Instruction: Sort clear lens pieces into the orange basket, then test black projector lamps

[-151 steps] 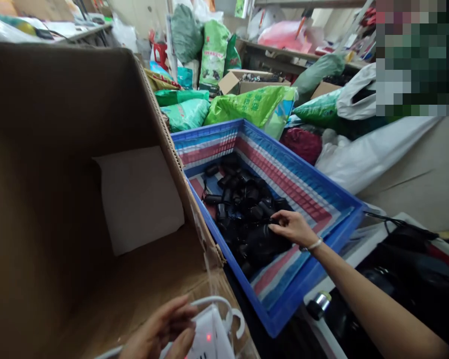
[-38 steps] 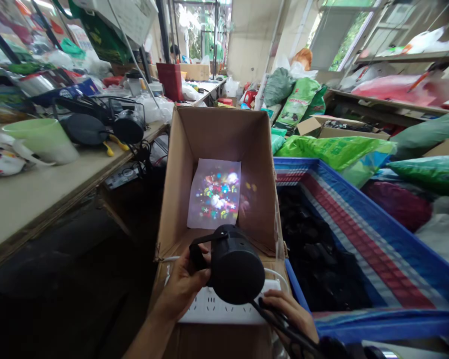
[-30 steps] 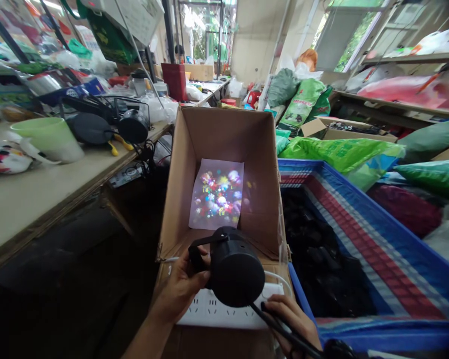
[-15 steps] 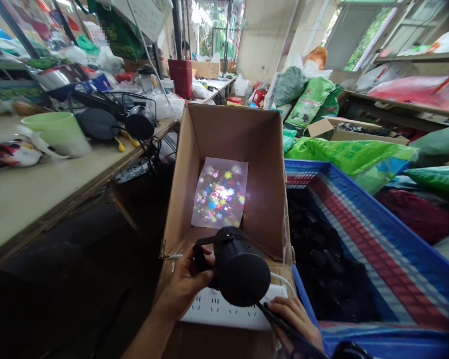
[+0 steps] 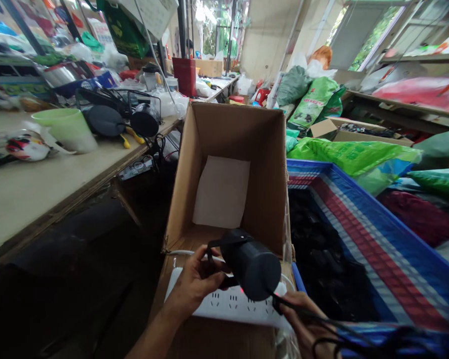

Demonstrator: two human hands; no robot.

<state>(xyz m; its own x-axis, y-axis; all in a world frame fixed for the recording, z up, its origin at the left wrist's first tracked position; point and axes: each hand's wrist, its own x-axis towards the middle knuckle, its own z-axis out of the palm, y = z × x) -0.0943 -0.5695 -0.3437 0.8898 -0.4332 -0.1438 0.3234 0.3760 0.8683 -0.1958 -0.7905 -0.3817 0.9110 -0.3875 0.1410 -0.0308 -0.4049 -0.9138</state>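
Observation:
A black cylindrical projector lamp (image 5: 252,264) hangs over the power strip, its round back toward me. My left hand (image 5: 194,284) is closed around the lamp's black bracket. Thumb and fingers of my right hand (image 5: 302,316) pinch a black plug (image 5: 278,302) with its cord at the right end of the white power strip (image 5: 224,300). Part of the strip is hidden by the lamp, and a small red light glows on it. Beyond the lamp, a plain sheet of paper (image 5: 221,192) rests inside an open cardboard box (image 5: 267,199).
To the right stands a blue-rimmed bin (image 5: 359,199) with a striped lining, holding black items. A worktable (image 5: 41,194) on the left bears a pale green cup (image 5: 65,130) and more black lamps (image 5: 145,121). Black cord (image 5: 366,344) loops at the lower right.
The coloured light pattern on the paper has gone out. The lamp has shifted slightly right and tilted. My right hand, with the plug, has moved a little right.

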